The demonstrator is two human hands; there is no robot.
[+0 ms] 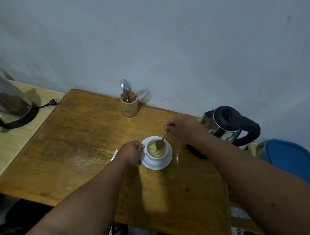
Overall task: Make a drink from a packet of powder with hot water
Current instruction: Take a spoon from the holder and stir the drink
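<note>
Stirring stage, judged late in the task. Cup [156, 150] on saucer [163, 165], mid-table [81, 146], already holds pale frothy liquid. Right hand [182, 127] pinches spoon [161, 142], bowl dipped in drink. Left hand [131, 152] closed at cup handle. Kettle [226, 125] set aside, right. Remaining: finish mixing, withdraw spoon.

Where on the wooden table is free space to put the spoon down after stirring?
Bare wood lies left of the saucer, toward the table edge, and in front of it. The right is crowded: the kettle stands close, and the wooden holder sits by the wall.
</note>
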